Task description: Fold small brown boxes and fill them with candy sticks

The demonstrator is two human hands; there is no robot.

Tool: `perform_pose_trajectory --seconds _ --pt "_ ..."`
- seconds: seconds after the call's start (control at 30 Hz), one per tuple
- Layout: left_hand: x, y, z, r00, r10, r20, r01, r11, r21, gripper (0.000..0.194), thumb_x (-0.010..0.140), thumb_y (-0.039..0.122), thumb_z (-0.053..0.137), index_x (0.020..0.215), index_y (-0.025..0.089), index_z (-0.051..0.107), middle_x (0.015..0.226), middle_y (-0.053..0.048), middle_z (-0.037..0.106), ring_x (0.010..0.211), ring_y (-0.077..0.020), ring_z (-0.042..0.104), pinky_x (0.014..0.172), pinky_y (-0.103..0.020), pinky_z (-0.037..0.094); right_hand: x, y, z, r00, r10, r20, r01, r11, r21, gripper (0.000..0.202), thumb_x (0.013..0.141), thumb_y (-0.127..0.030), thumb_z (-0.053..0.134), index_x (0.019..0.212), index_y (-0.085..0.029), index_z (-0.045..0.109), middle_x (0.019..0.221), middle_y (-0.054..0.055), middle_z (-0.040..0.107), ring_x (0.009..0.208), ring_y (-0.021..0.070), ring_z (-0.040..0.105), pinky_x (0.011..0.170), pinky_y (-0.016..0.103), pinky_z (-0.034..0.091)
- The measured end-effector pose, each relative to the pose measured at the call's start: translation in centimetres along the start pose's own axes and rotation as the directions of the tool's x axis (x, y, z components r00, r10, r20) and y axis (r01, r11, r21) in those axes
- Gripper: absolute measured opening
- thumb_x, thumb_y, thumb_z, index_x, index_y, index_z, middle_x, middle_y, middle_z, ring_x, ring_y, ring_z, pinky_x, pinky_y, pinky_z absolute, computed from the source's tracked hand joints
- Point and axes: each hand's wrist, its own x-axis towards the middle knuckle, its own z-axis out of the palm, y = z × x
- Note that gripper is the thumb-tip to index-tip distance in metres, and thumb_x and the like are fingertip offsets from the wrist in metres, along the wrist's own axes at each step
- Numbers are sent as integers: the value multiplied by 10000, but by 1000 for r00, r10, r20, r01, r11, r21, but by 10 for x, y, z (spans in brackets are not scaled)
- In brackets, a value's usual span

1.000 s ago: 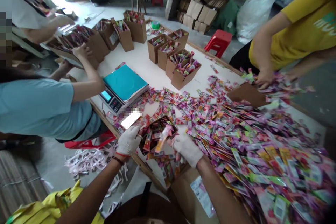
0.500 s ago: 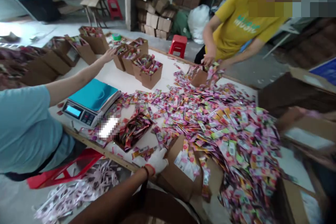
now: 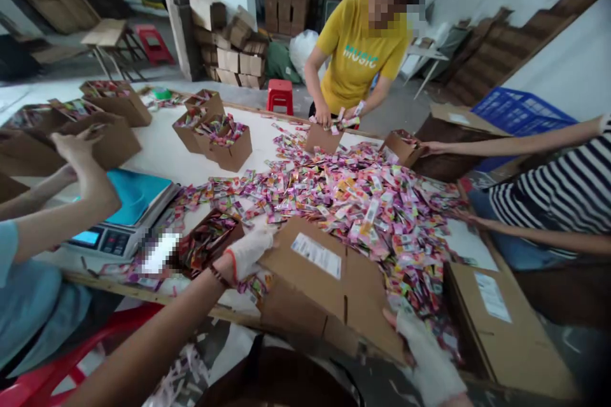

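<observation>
In front of me a brown cardboard box with a white label sits at the near table edge, its labelled face tilted toward me. My left hand, in a white glove, grips its far left corner. My right hand, gloved too with bare fingertips showing, holds the box's right end. Behind the box spreads a large heap of small pink and purple sachets. Just left of my left hand stands an open carton filled with darker sachets.
A scale with a blue tray is at the left, beside a co-worker in light blue. Filled cartons stand farther back. Another person in yellow handles sachets. Someone in stripes reaches in at right, above another labelled box.
My view has swung right. My right hand has come into view on the box. The box has turned up, and the loose sachets on it are gone. The left co-worker's arm has drawn back.
</observation>
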Motion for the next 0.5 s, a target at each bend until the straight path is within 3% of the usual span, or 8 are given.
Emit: perform_pose_trajectory --seconds 0.1,0.17,0.27,0.37,0.43,0.5 --pt "-18 -35 -1 995 -61 -76 60 998 -15 605 560 355 719 1115 147 598 1112 -132 666 946 -277 646 814 -377 514 0 20 -8 993 -57 106 75 981 -180 387 585 -584 607 527 -231 461 386 -34 455 343 116 398 366 240 305" --pt "-20 -58 0 985 37 -170 -40 999 -13 701 494 360 770 1134 149 579 1236 -141 600 1139 -306 557 967 -395 445 9 35 -14 971 -200 131 231 925 -301 324 589 -556 612 583 -241 535 519 7 593 521 186 570 508 292 461" --pt "-15 -75 12 935 238 -261 -257 966 -39 668 611 484 712 1179 180 535 1299 -122 549 1267 -280 450 1044 -380 379 29 52 -15 925 -376 48 368 860 -353 327 531 -502 641 759 -272 603 813 39 703 856 267 648 772 359 522" --pt "-6 -79 32 835 379 -399 -407 913 15 604 687 587 618 1131 191 519 1219 -119 574 1194 -266 502 1008 -375 401 44 60 -7 894 -441 -81 410 876 -253 409 584 -564 599 899 -303 587 971 55 693 1062 295 603 856 397 524" --pt "-3 -80 46 784 388 -485 -403 912 77 561 679 611 612 1026 180 517 1042 -100 610 1018 -251 578 931 -385 438 48 59 -1 877 -454 -156 417 881 -221 395 674 -614 524 894 -291 585 1010 79 680 1102 309 581 879 427 519" --pt "-4 -79 59 752 367 -547 -362 924 123 485 698 593 613 936 186 497 907 -55 593 869 -213 586 850 -373 458 49 52 2 866 -480 -137 446 868 -218 413 731 -624 457 856 -257 599 989 102 682 1031 315 612 858 432 527"
